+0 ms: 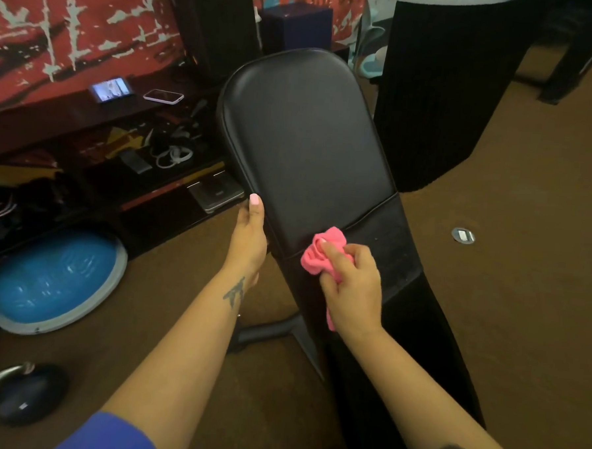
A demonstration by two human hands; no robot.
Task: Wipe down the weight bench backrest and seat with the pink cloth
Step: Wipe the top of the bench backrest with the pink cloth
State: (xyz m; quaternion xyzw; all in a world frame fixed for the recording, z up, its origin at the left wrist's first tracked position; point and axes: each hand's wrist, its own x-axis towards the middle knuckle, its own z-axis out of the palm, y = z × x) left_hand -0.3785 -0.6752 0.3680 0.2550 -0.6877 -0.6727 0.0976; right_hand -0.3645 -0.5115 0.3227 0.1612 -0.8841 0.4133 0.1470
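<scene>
The black padded backrest rises at a tilt in the middle of the view, and the darker seat runs down toward me on the right. My right hand grips the bunched pink cloth and presses it at the seam where backrest and seat meet. My left hand holds the backrest's left edge, thumb on top of the pad and fingers hidden behind it.
A blue balance dome lies on the brown carpet at left. A kettlebell sits lower left. Two phones rest on a dark shelf unit by the red wall. A black column stands right of the bench.
</scene>
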